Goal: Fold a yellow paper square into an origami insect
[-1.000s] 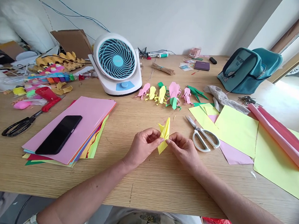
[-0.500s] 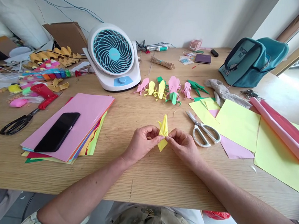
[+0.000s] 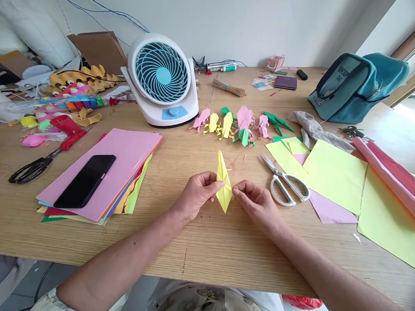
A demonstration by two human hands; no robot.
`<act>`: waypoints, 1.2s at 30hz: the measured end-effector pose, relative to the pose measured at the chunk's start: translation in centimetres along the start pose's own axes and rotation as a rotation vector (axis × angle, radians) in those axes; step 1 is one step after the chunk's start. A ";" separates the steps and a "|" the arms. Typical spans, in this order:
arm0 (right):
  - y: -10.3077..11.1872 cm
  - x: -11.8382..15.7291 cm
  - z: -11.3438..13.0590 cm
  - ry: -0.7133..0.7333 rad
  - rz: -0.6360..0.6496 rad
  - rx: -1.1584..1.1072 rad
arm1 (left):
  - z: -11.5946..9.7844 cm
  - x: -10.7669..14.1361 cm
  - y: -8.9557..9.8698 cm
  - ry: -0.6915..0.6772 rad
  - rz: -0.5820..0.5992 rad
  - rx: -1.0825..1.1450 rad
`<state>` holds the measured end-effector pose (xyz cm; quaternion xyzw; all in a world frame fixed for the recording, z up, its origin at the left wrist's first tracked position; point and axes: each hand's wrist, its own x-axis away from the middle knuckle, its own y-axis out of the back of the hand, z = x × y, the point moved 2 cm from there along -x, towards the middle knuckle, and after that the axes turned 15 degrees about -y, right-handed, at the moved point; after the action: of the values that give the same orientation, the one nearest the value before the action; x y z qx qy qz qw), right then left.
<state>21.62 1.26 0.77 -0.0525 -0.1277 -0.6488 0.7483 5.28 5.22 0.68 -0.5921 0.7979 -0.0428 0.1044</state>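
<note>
Folded yellow paper (image 3: 225,194), slender, pointed
Left hand (image 3: 198,193) is pinching it; right hand (image 3: 256,200) is sitting by its edge, grip unclear; steady pinching is favouring crisp creases

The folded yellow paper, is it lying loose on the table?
No, the left hand grips the folded yellow paper, its thumb across the front.
</note>
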 end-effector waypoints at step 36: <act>0.7 -0.1 0.0 0.165 -0.050 -0.163 | -1.7 0.7 -1.0 -0.320 0.183 -0.526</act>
<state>22.27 1.49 0.79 -0.0563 -0.0138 -0.6776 0.7332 5.69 4.16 2.42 -0.5238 0.8050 0.2682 0.0753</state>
